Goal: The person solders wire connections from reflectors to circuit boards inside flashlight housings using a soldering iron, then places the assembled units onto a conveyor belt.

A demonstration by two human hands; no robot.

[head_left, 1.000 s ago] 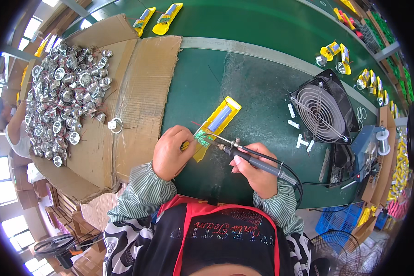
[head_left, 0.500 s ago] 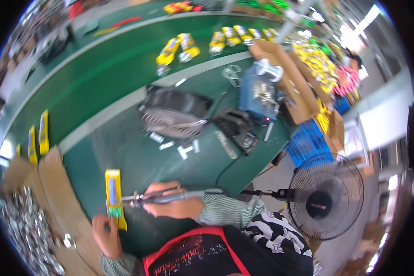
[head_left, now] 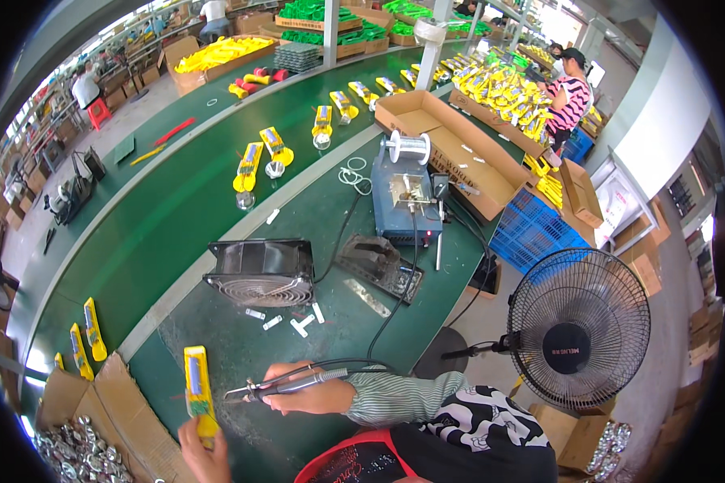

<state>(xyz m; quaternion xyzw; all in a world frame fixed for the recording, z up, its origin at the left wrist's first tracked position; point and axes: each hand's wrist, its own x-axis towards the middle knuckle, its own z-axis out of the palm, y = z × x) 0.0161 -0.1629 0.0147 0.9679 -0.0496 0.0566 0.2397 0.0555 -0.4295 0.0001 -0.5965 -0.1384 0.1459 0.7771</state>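
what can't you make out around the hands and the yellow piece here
- Head view: left hand is cut off by the lower edge; its grip on the yellow piece is only partly seen.
- Soldering iron tip: too small to tell if it touches the piece.
- Right hand: fingers wrap the iron, hiding the palm.

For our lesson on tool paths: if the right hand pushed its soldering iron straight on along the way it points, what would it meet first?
Probably the yellow part that the left hand holds: the soldering iron in the right hand points at it, though depth is unclear.
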